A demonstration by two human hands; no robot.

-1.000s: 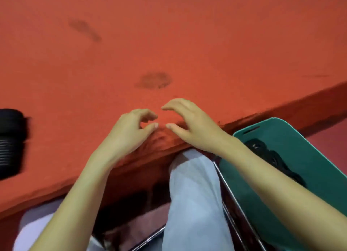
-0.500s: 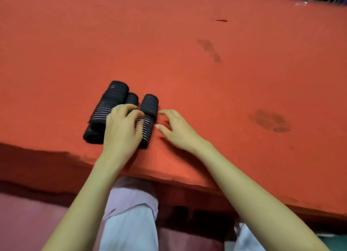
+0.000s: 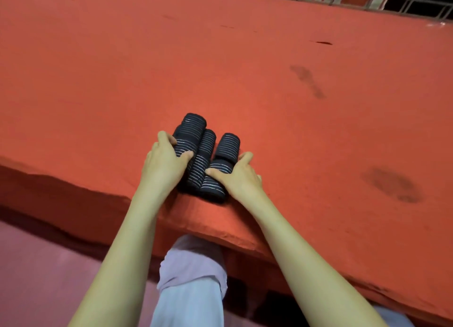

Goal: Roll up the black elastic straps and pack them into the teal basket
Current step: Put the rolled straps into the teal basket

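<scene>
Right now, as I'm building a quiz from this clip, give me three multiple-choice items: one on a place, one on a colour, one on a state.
1. Where do the rolls lie?
A. by the table's near edge
B. by the far railing
C. on the floor
2. What colour is the table?
A. blue
B. red
C. white
3. What are the hands doing?
A. both lifted clear
B. only the right touches
C. each grips a roll
Key: 1 A, they sit just inside the near edge. 2 B, its top is red. 3 C, the left hand curls over the leftmost roll, the right hand over the rightmost.
</scene>
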